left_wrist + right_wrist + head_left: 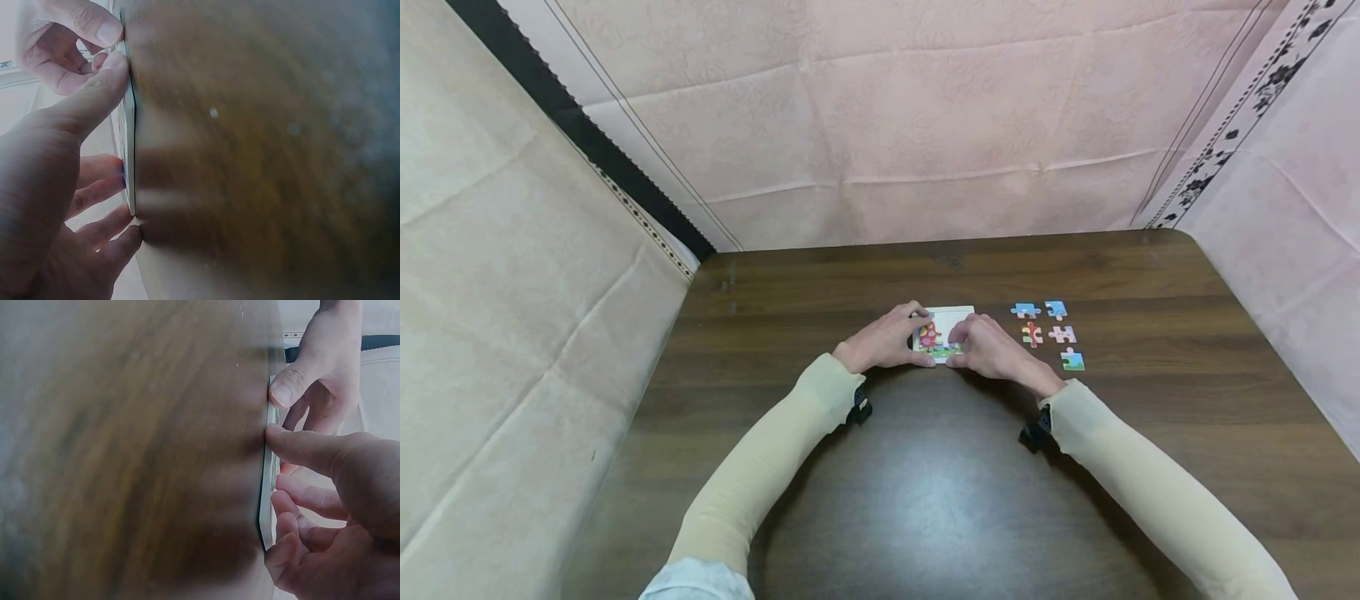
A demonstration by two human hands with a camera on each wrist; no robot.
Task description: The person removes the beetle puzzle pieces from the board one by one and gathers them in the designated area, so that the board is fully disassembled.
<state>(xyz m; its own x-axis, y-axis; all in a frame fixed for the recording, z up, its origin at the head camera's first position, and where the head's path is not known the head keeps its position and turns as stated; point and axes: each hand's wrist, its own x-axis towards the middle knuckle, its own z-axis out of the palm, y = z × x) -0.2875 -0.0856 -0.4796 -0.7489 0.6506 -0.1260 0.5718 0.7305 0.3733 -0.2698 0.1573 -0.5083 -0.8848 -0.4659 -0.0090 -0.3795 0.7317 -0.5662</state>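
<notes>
A thin puzzle tray (952,317), white inside, lies on the wooden table. Joined picture pieces (929,336) with a red figure and green ground fill its left and near parts. My left hand (892,338) holds the tray by its left side, thumb (103,84) on the near edge, other fingers around the left end. From the right, my right hand (994,348) grips it with its thumb (297,442) on the near edge and bent fingers over the top and right end. The two thumbs are close together. The right hand hides part of the tray.
Several loose puzzle pieces lie right of the tray: blue ones (1026,310) at the back, a red one (1032,334), a pink one (1062,334) and a blue-green one (1072,360). Pale cloth (880,125) hangs behind the table (820,275).
</notes>
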